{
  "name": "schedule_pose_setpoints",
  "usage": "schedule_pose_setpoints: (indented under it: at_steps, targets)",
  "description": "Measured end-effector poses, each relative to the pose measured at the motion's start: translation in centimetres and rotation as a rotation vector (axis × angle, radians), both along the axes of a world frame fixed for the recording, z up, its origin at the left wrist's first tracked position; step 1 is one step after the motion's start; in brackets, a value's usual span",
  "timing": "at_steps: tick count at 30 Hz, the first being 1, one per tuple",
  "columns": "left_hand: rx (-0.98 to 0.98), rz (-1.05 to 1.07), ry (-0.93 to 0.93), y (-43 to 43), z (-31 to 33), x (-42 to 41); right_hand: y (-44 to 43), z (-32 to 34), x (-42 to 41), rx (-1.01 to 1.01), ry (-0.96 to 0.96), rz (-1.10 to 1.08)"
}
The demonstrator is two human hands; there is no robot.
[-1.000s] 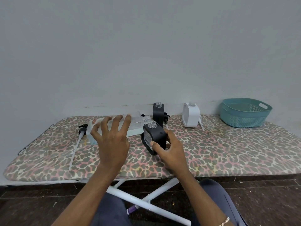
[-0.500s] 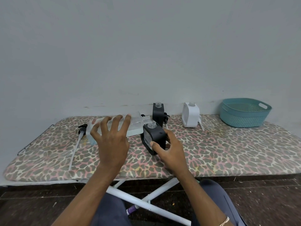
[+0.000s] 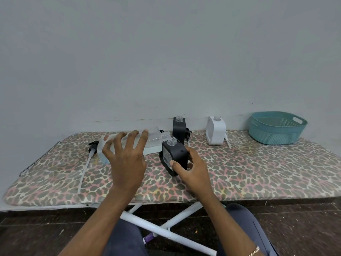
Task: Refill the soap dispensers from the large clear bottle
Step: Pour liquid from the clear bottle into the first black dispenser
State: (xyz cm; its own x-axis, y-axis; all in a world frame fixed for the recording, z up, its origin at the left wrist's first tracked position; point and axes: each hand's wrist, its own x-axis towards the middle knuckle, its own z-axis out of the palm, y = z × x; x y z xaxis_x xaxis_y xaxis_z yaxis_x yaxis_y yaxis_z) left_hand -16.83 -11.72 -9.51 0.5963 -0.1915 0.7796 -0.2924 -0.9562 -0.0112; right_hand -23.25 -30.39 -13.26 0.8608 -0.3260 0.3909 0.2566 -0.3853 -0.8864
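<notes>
Left hand (image 3: 127, 159) grips the large clear bottle (image 3: 154, 143) from above, fingers spread and curled over its upper side; thumb hidden under the palm. Bottle lies tipped on its side above the ironing board (image 3: 258, 172), threaded neck pointing right, a shallow pool of clear liquid along its lower wall. Right hand (image 3: 193, 169) holds the black dispenser (image 3: 175, 157): thumb pressed on the front face, fingers wrapped round the far side. Dispenser rests on the leopard-print cover and leans left toward the bottle, its open clear neck just under and beside the bottle's mouth. From my feed I cannot tell whether the two necks touch, or whether anything is running between them. Behind this pair, against the wall, a second black dispenser (image 3: 179, 129) stands upright and uncapped, with a black pump head (image 3: 188, 131) lying just beside it on the right. White dispenser (image 3: 215, 133) stands upright further right, also uncapped, a white tube (image 3: 227, 142) leaning at its right side. Teal basket (image 3: 276, 128) sits at the board's far right end, well apart from the hands. Left of the bottle, a loose black pump (image 3: 92, 146) lies flat with its long tube running toward the near edge. White crossed legs (image 3: 166, 231) of the board show below, between the person's knees.
</notes>
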Motion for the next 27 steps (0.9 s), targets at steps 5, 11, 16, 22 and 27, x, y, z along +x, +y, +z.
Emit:
schedule_pose_setpoints:
  at_steps: [5,11,16,22,27]
  targets:
    - [0.0,0.0,-0.003,-0.05,0.02,0.02,-0.02,0.31,-0.2,0.001,0.009,-0.004]
    - [-0.004,-0.003,-0.016,-0.06,-0.04,0.04,0.0,0.38,-0.27,-0.002,0.0,0.0]
    - [-0.005,-0.004,-0.019,-0.04,-0.07,0.04,0.03,0.38,-0.32,-0.001,-0.006,0.002]
    - [-0.005,-0.007,-0.012,-0.04,-0.03,-0.01,0.02,0.43,-0.35,-0.004,0.0,0.008]
    - [-0.006,-0.004,-0.011,-0.05,-0.01,-0.01,-0.03,0.46,-0.46,-0.005,0.0,0.01]
